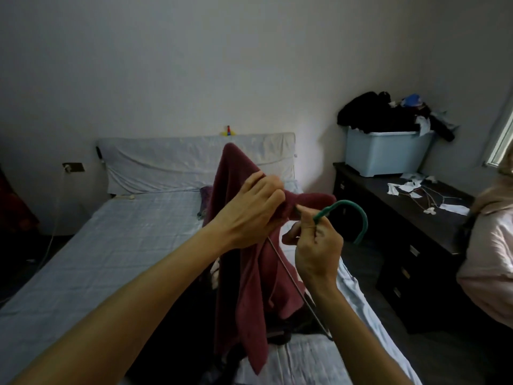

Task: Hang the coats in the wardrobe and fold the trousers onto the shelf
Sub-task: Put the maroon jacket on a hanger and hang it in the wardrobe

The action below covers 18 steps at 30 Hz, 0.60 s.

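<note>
Coat [249, 276] goes onto a hanger [364, 221] above the bed [111, 245].
Left hand [249, 209] grips the cloth and right hand [316, 251] pinches the hanger below its hook; the wire should probably seat fully inside the shoulder.

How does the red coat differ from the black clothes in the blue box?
The coat is dark red; the clothes are black. The coat is held up over the bed, the left hand gripping it and the right hand holding its hanger; the clothes lie untouched. The coat hangs long; the clothes sit heaped in the box on the dresser, spilling over its rim. Both are clothing not put away.
</note>
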Tool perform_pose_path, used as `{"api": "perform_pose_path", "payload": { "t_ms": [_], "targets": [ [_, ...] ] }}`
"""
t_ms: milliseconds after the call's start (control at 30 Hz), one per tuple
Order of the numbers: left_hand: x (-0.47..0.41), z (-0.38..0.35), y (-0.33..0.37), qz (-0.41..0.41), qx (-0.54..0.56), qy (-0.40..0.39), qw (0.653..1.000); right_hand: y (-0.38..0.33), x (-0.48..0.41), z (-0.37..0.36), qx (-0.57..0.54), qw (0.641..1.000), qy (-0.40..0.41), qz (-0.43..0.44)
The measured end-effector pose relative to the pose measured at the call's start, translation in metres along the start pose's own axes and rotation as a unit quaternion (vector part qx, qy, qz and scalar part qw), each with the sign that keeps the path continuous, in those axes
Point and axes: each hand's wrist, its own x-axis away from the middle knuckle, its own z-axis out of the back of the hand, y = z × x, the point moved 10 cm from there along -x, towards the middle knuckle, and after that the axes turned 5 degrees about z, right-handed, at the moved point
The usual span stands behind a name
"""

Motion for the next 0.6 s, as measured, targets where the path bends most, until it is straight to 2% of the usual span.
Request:
{"api": "perform_pose_path", "payload": {
  "t_ms": [100,200,300,367,500,567,600],
  "targets": [
    [-0.007,0.002,-0.004,0.010,0.031,-0.012,0.999,-0.006,0.004,-0.011,0.026,0.998,-0.044,0.027],
    [-0.002,-0.007,-0.009,-0.027,-0.027,-0.037,0.999,-0.001,0.004,-0.019,0.031,0.998,-0.060,0.007],
    [0.017,-0.023,-0.025,-0.035,-0.042,-0.049,0.997,0.004,0.003,-0.033,0.121,0.990,-0.070,0.028],
    [0.032,-0.040,-0.037,-0.010,-0.026,-0.059,0.998,0.006,0.010,-0.036,0.128,0.989,-0.046,0.060],
    [0.055,-0.058,-0.058,0.025,-0.042,-0.041,0.998,0.004,0.051,-0.028,0.118,0.975,0.022,0.186],
    [0.060,-0.058,-0.066,0.037,-0.055,-0.029,0.997,0.018,0.080,-0.034,0.102,0.973,-0.021,0.206],
    [0.060,-0.055,-0.068,0.037,-0.058,-0.019,0.997,0.032,0.091,-0.040,0.090,0.977,-0.056,0.185]
  ]
}}
